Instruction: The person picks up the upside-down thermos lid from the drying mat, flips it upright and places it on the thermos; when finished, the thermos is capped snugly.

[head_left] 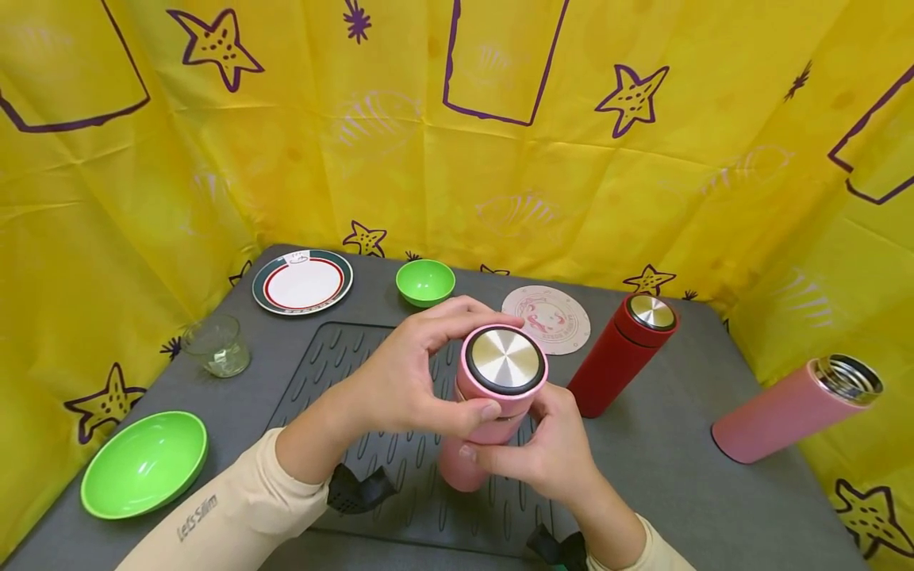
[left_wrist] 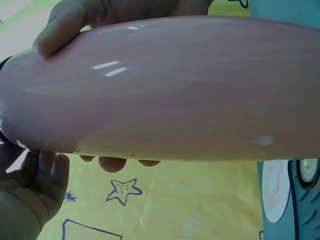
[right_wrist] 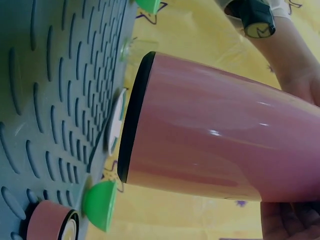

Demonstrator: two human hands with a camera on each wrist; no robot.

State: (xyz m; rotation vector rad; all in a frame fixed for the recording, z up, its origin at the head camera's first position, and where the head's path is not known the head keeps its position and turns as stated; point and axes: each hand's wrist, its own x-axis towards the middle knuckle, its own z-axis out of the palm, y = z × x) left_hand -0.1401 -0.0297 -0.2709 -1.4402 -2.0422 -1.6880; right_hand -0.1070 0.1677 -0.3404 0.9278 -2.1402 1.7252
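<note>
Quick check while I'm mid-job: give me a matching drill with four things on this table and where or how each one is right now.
Things:
1. red flask
2. lidless pink flask
3. glass
4. big green bowl

States:
a. near left corner of the table
b. lying on its side, far right
c. upright, lid on, right of the mat
d. left edge, behind the big bowl

Pairs: 1-c, 2-b, 3-d, 4-a
</note>
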